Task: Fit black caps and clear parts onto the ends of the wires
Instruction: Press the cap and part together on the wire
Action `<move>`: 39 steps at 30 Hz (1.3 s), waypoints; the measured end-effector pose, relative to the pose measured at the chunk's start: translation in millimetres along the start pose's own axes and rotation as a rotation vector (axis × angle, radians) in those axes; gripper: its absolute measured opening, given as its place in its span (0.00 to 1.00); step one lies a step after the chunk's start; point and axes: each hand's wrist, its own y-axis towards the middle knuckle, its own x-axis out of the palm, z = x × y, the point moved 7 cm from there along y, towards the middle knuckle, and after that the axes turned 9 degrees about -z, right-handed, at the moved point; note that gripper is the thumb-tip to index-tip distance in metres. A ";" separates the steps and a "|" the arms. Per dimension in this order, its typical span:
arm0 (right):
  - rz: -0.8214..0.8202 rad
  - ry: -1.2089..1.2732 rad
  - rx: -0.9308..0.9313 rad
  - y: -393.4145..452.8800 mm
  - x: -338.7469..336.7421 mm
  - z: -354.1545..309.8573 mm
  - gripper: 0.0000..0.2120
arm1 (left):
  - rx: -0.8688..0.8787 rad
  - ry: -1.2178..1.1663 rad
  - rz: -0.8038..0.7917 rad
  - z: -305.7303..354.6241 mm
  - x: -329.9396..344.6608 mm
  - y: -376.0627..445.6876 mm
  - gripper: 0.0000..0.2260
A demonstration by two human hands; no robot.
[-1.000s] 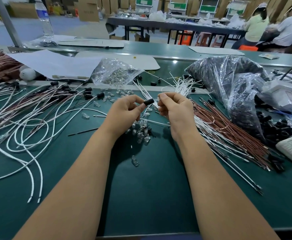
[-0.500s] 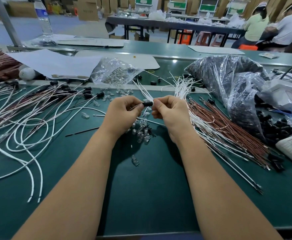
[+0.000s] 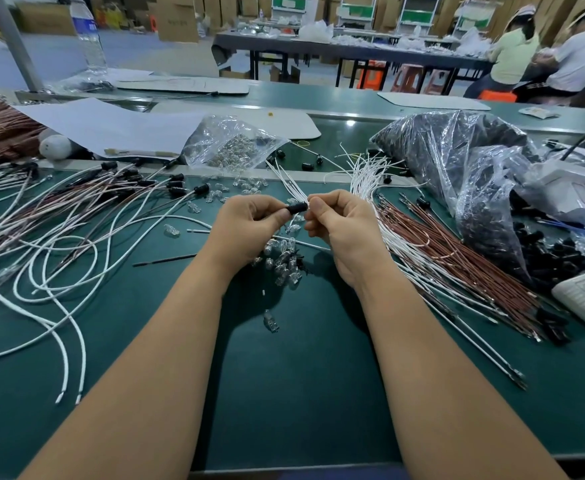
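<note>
- The green bench point(image 3: 301, 393) is carrying loose work across its whole top.
- Long white wires point(image 3: 59, 282) are curling over its left side.
- Brown and white wires point(image 3: 464, 268) are fanning out on its right.
- Clear parts point(image 3: 284, 261) are lying heaped at its middle.
- A bag of clear parts point(image 3: 230, 143) and a bag of black caps point(image 3: 457, 157) are resting farther back.
</note>
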 end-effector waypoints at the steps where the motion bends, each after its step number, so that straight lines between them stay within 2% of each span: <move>1: 0.013 0.014 0.009 0.4 -0.9 0.8 0.06 | 0.005 -0.005 -0.001 0.2 0.3 0.1 0.05; 11: 0.029 -0.219 -0.016 0.5 0.2 -0.7 0.11 | 0.009 0.077 -0.002 -2.8 0.0 -0.4 0.03; 19: 0.049 -0.296 0.008 5.1 0.6 1.5 0.07 | -0.009 0.179 0.003 -0.3 -0.5 1.1 0.04; 25: 0.152 -0.144 -0.057 3.2 -12.3 -8.6 0.06 | -0.046 0.122 0.003 -1.3 -3.0 -1.3 0.07; 31: 0.080 -0.023 -0.001 3.0 -4.1 -4.9 0.05 | -0.049 0.081 -0.003 1.5 -0.7 -2.1 0.09; 39: 0.108 -0.114 -0.026 0.4 -8.1 -7.4 0.09 | -0.049 0.050 -0.002 0.9 0.7 -2.9 0.07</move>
